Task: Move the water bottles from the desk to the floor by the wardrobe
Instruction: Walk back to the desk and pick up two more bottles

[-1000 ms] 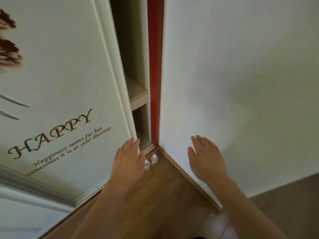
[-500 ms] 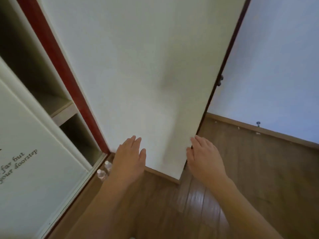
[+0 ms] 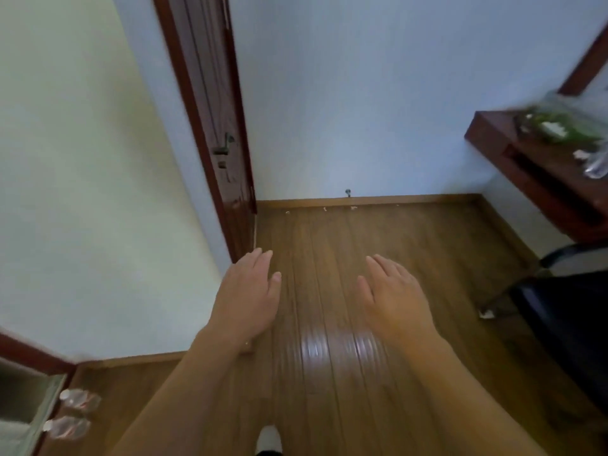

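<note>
Bottles (image 3: 75,412) standing on the floor beside the wardrobe (image 3: 19,396) have slipped to the lower-left corner as the view swings toward the desk (image 3: 500,126), left hand (image 3: 250,297) and right hand (image 3: 394,297) spread flat and empty, probably going back for more.

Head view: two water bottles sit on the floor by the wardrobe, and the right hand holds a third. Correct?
No: the right hand is open and holds nothing, as the head view shows. The two water bottles do sit on the floor by the wardrobe.
</note>
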Tool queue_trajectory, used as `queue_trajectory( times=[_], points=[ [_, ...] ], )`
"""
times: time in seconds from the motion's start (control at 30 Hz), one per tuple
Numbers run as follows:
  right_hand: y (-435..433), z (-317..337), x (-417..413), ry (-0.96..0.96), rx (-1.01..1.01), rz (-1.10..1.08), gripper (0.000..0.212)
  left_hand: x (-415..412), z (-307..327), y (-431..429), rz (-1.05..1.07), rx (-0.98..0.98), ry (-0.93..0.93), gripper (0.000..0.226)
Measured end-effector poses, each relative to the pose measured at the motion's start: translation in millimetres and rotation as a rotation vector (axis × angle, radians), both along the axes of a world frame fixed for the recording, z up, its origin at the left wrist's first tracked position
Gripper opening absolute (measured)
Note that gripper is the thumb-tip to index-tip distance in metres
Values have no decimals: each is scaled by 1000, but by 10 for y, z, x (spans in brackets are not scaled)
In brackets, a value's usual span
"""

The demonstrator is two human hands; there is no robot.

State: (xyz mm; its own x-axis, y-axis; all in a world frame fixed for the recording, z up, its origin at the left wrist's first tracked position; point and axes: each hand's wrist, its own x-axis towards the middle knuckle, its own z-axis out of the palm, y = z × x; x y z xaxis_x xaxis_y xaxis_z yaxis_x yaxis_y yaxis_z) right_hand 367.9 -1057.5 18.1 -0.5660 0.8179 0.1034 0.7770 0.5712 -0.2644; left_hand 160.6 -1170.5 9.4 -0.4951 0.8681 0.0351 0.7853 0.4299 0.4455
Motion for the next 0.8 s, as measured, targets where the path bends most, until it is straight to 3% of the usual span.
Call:
queue_trajectory(
  times=[0.43, 0.8],
  points=[
    [1230, 4, 657, 42, -48, -540, 51, 354, -23, 2223, -489, -9, 34, 54],
    [2422, -89, 1244, 68, -57, -782, 51, 945, 14, 3953, -731, -52, 107, 54]
  ],
)
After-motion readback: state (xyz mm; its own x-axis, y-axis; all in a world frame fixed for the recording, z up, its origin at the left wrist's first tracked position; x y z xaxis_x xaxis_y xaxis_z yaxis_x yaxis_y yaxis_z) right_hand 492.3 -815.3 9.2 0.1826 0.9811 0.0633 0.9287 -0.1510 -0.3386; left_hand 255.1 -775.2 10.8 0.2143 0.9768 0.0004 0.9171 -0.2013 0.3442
